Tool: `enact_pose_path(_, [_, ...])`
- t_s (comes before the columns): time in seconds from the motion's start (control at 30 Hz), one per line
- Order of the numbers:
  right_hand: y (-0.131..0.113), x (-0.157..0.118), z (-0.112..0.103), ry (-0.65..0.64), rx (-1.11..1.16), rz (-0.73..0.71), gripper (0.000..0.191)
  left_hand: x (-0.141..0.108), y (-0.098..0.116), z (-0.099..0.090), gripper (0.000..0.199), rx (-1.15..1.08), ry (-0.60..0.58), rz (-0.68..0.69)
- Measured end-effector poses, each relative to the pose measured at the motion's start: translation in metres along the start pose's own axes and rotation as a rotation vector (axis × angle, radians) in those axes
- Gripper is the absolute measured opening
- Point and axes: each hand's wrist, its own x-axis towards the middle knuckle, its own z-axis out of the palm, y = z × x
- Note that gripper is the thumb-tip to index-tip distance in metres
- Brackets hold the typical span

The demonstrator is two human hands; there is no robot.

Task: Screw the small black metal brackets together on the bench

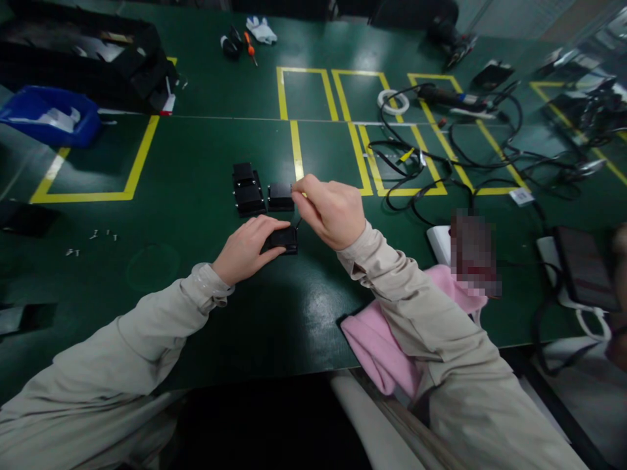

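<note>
My left hand (252,248) is closed around a small black rectangular block (287,239) lying on the table, thumb on the near side and fingers on the far side. Above the block's far right corner, my right hand (333,207) is closed on a thin tool; only its slim dark shaft (298,222) shows, slanting down to that corner. The fist hides the handle, so its kind is unclear. Just beyond sits another black block (280,196) with small shiny screws at its sides. To its left lie similar black blocks (248,194) grouped together.
Several small screws (95,234) lie scattered at left on the green table (196,156). Dark cables (416,163) spread across the right side. A pink cloth (377,346) lies under my right forearm. A blue bin (53,121) and an orange-handled screwdriver (249,47) are farther back.
</note>
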Motion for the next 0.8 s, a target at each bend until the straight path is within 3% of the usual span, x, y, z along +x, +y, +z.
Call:
enact_pose_path(0.27, [0.0008,-0.0021,0.0033,0.016,0.019,0.037,0.054,-0.0001,0.0004,0.0001,0.038,0.003,0.001,0.009])
enact_pose_path(0.5, [0.0022,-0.0012,0.0004,-0.049,-0.018,0.051,0.063,-0.0004,-0.0003,-0.0001,0.038,0.015,-0.003,0.016])
enact_pose_path(0.8, [0.0078,-0.0027,0.0007,-0.018,0.040,0.042,0.060,-0.0007,-0.0005,-0.0003,0.038,0.005,0.003,0.021])
